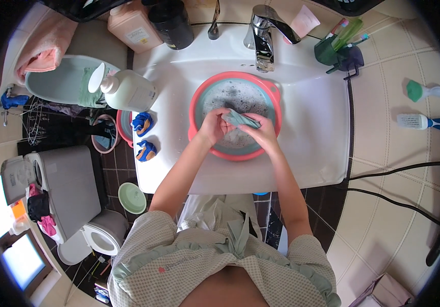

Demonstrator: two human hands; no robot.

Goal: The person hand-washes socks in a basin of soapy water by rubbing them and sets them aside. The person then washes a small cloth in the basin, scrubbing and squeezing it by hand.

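Note:
A grey-green cloth (241, 119), bunched into a small roll, is held between both hands over a round basin (274, 94) with a coral rim. My left hand (215, 126) is at the cloth's left end, its palm partly turned up and fingers curled. My right hand (261, 132) grips the cloth's right end, thumb on top. Foamy water (239, 94) fills the basin, with a dark thing partly showing behind the cloth. The basin stands in a white sink (312, 138), below a chrome faucet (264, 42).
Two wadded blue-and-tan cloths (142, 124) lie on the sink's left edge, near a pump bottle (131, 92). Bottles (172, 25) stand at the back left. A green toothbrush cup (326, 50) is at the back right. Black cables (400, 167) run along the right wall.

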